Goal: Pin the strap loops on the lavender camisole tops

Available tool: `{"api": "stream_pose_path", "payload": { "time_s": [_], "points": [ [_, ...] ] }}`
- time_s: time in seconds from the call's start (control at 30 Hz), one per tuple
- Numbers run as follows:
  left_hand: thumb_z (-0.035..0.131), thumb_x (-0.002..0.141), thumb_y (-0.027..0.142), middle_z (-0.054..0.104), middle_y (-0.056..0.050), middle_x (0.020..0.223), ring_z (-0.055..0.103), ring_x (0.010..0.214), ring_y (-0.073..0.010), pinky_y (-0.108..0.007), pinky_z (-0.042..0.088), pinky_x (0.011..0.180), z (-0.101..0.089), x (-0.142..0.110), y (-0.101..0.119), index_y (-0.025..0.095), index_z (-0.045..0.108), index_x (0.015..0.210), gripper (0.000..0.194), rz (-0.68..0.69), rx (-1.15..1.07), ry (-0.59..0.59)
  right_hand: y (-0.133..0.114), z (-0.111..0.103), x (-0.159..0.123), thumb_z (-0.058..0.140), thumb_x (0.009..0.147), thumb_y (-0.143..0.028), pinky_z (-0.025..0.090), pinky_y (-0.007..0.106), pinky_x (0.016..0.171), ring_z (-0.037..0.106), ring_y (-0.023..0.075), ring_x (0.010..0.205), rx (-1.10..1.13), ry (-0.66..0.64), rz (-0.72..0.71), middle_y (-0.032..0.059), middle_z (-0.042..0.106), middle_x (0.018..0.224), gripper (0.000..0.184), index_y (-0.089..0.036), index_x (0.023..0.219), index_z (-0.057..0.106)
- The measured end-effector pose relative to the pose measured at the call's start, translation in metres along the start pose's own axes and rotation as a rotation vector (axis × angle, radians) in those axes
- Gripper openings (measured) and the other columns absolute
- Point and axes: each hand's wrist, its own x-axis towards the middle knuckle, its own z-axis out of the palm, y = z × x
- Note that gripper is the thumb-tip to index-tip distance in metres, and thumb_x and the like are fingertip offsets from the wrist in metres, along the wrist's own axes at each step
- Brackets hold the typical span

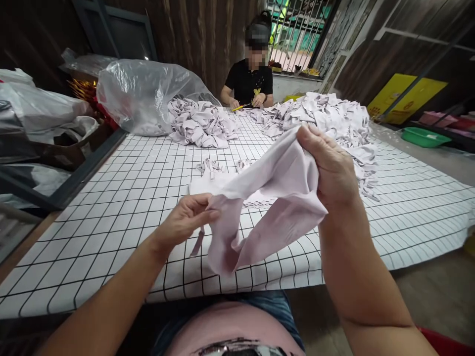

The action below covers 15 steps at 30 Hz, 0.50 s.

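Observation:
A pale lilac cloth piece hangs stretched between my hands above the near edge of the table, sagging into an open loop. My left hand pinches its left corner between thumb and fingers, and a short narrow strip dangles just below. At the upper right corner, my right hand grips the fabric with the thumb on top. Behind the cloth lies a flat stack of similar fabric with bunched ties at its far side, partly hidden by what I hold.
A checked cloth covers the table. Fabric heaps lie at the centre-left and right. A clear plastic bag stands at the back left. Across the table, a person holds a yellow-handled tool. A green basin is at right.

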Motion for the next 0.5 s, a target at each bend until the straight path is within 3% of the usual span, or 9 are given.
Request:
{"api": "stream_pose_path", "payload": {
  "time_s": [0.1, 0.17, 0.23, 0.3, 0.4, 0.5],
  "points": [
    [0.066, 0.083, 0.037, 0.058, 0.000, 0.068, 0.054, 0.058, -0.0093, -0.019, 0.046, 0.051, -0.016, -0.004, 0.002, 0.016, 0.059, 0.078, 0.023, 0.051, 0.006, 0.143, 0.049, -0.016, -0.004, 0.052, 0.090, -0.053, 0.044, 0.026, 0.051, 0.053, 0.0126, 0.060, -0.125, 0.027, 0.149, 0.0006, 0.056, 0.072, 0.032, -0.021, 0.085, 0.056],
    [0.065, 0.083, 0.038, 0.055, 0.001, 0.069, 0.051, 0.061, -0.0088, -0.019, 0.045, 0.055, -0.023, 0.000, -0.011, 0.016, 0.056, 0.076, 0.026, 0.017, 0.065, 0.220, 0.084, -0.017, -0.016, 0.055, 0.088, -0.048, 0.044, 0.028, 0.053, 0.053, 0.0147, 0.062, -0.369, 0.028, 0.275, 0.0028, 0.057, 0.072, 0.029, -0.019, 0.082, 0.055],
    [0.063, 0.084, 0.042, 0.055, 0.002, 0.070, 0.050, 0.060, -0.0088, -0.019, 0.043, 0.055, -0.028, 0.002, -0.029, 0.016, 0.053, 0.077, 0.029, -0.085, 0.141, 0.263, 0.109, -0.013, -0.035, 0.057, 0.087, -0.043, 0.048, 0.033, 0.064, 0.056, 0.0194, 0.078, -0.641, 0.048, 0.241, 0.0079, 0.060, 0.086, 0.025, -0.018, 0.086, 0.057],
    [0.061, 0.084, 0.047, 0.058, 0.001, 0.072, 0.052, 0.061, -0.0105, -0.020, 0.042, 0.054, -0.031, 0.001, -0.046, 0.017, 0.054, 0.082, 0.031, -0.182, 0.212, 0.275, 0.120, -0.008, -0.056, 0.056, 0.088, -0.042, 0.049, 0.036, 0.076, 0.056, 0.0221, 0.092, -0.753, -0.061, 0.182, 0.0102, 0.059, 0.100, 0.025, -0.019, 0.097, 0.059],
    [0.063, 0.082, 0.049, 0.062, -0.002, 0.081, 0.058, 0.069, -0.0149, -0.023, 0.046, 0.058, -0.036, -0.011, -0.055, 0.018, 0.057, 0.094, 0.034, -0.227, 0.348, 0.176, 0.118, -0.005, -0.084, 0.062, 0.085, -0.046, 0.049, 0.038, 0.084, 0.055, 0.0223, 0.100, -0.769, -0.340, 0.165, 0.0089, 0.058, 0.108, 0.035, -0.022, 0.110, 0.058],
    [0.068, 0.078, 0.044, 0.065, -0.005, 0.093, 0.061, 0.082, -0.0189, -0.026, 0.049, 0.069, -0.044, -0.025, -0.047, 0.018, 0.061, 0.102, 0.036, -0.202, 0.510, 0.000, 0.111, -0.007, -0.100, 0.072, 0.077, -0.046, 0.048, 0.041, 0.086, 0.052, 0.0251, 0.102, -0.898, -0.463, 0.137, 0.0087, 0.056, 0.107, 0.042, -0.023, 0.111, 0.060]
  ]
}}
